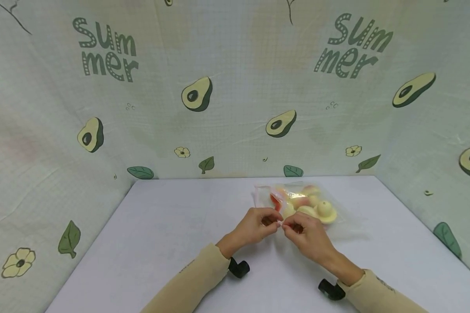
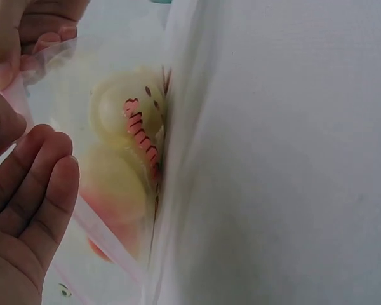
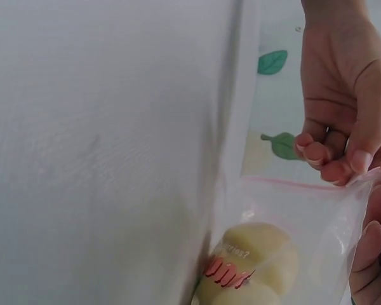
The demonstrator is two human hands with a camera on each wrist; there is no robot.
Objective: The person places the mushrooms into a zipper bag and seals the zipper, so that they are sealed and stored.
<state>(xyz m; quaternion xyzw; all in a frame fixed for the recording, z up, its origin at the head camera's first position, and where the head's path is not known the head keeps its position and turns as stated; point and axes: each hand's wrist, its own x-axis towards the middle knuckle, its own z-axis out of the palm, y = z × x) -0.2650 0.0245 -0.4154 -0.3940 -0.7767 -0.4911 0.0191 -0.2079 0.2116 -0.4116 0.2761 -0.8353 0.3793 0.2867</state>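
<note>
A clear plastic zip bag [image 1: 263, 198] with a pink strip along its opening lies near the back right of the table. Inside are several pale yellow rounded pieces [image 1: 324, 209] with some red ones; their kind is not plain through the film. My left hand [image 1: 255, 227] pinches the bag's near edge between thumb and forefinger. Right beside it, my right hand [image 1: 309, 238] pinches the same edge, fingertips almost meeting the left ones. Red lettering [image 3: 228, 273] shows on the bag in the right wrist view, where the pink strip [image 3: 292, 183] runs up to the fingers.
The white table [image 1: 172, 217] reaches back to a hanging cloth [image 1: 235, 65] printed with avocados, leaves and lettering. Cloth also encloses both sides. Black wrist-worn devices [image 1: 240, 268] sit under both forearms, close over the tabletop.
</note>
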